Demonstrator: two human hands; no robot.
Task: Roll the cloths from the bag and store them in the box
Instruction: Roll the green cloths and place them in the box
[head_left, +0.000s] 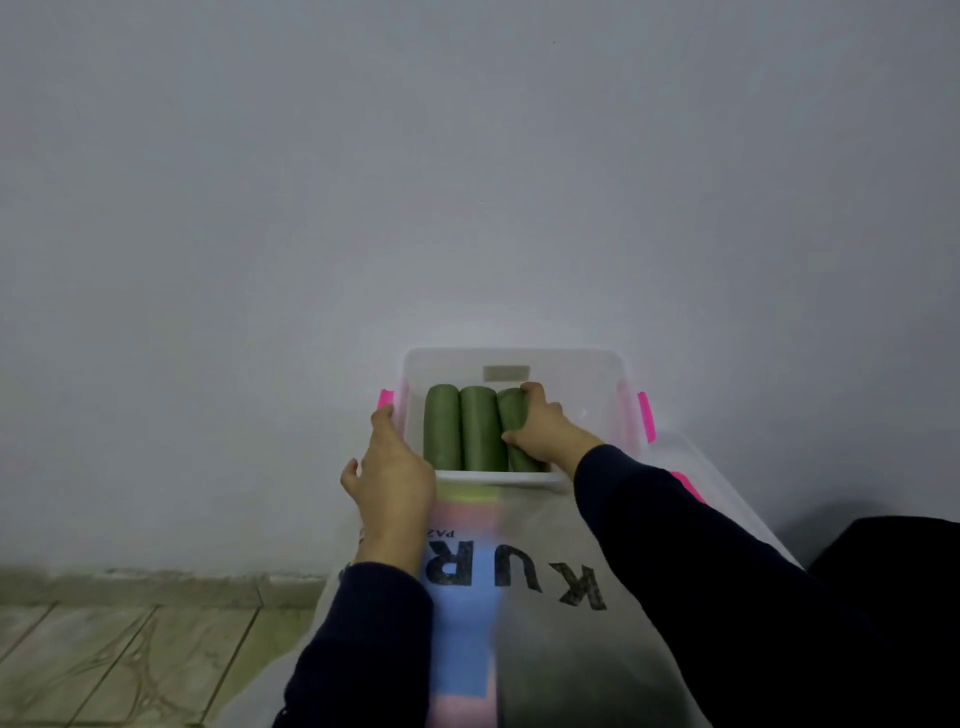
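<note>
A clear plastic box with pink latches stands against the wall. Inside it lie three rolled green cloths side by side: the left roll, the middle roll and the right roll. My right hand is inside the box, its fingers curled over the right roll. My left hand holds the box's near left corner, thumb on the rim. In front of the box lies a translucent white bag with black letters; blue, pink and yellow cloths show through it.
A clear lid with a pink latch lies to the right of the box, under my right sleeve. A pale wall rises right behind the box. Tiled floor shows at the lower left, and something dark sits at the right edge.
</note>
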